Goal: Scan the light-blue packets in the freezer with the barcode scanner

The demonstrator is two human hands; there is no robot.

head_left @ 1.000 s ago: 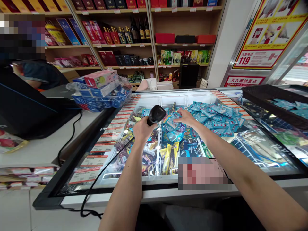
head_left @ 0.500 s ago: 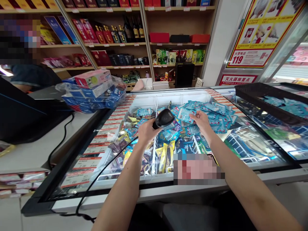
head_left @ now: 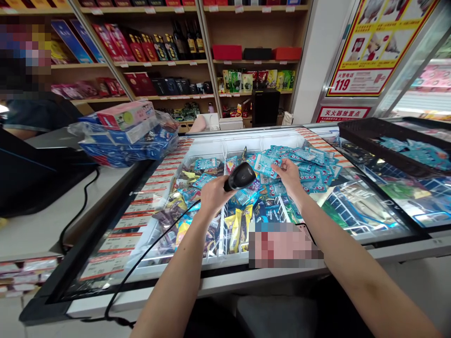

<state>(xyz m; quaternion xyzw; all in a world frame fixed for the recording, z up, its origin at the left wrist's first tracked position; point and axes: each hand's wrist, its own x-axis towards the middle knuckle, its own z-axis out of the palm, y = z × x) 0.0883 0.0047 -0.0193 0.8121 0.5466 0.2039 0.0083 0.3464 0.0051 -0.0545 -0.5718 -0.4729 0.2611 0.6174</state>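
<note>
My left hand is wrapped round a black barcode scanner, its head tilted over the freezer's glass top. From the scanner a black cable runs down past my left forearm. Between the fingertips of my right hand is a small blue packet, a barcode panel showing on its face. The packet is held just right of the scanner's head. Behind and beside my right hand lies a pile of similar blue packets on the glass.
Under the glass, a chest freezer holds wrapped ice creams in white wire baskets. A plastic-wrapped stack of boxes sits at left, near a person's sleeve. A brown tray with blue packets stands at right. Shelves line the back.
The view has shifted slightly, so the surroundings sit a little further left. My hands keep their grips on the scanner and the blue packet, which stay close together.
</note>
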